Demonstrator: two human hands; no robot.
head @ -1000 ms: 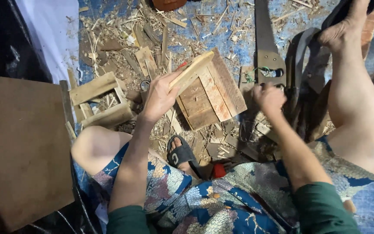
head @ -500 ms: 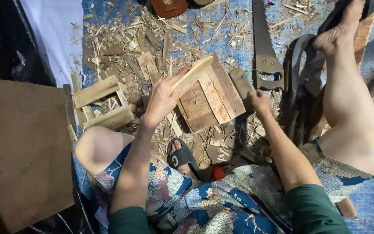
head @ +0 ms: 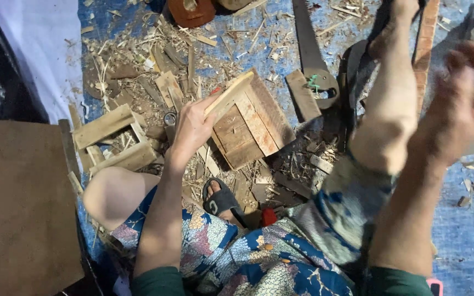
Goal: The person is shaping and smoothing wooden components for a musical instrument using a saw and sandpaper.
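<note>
My left hand (head: 191,128) grips the near-left edge of a small wooden box (head: 250,121) made of slats, holding it tilted on the floor. My right hand (head: 462,101) is raised at the right, close to the camera and blurred, fingers loosely curled; whether it holds anything cannot be told. My bent knee (head: 388,126) rises between that hand and the box. A hand saw (head: 311,55) lies beyond the box, with a short wood block (head: 303,94) beside its handle.
A partly built slat frame (head: 111,140) lies left of the box among shavings and offcuts on a blue tarp. A brown board (head: 20,203) fills the lower left. My sandalled foot (head: 220,200) rests below the box. Dark straps (head: 352,71) lie by the saw.
My right hand has left the floor beside the box and swung up to the right, near the camera. My right knee has lifted. The left hand keeps hold of the box.
</note>
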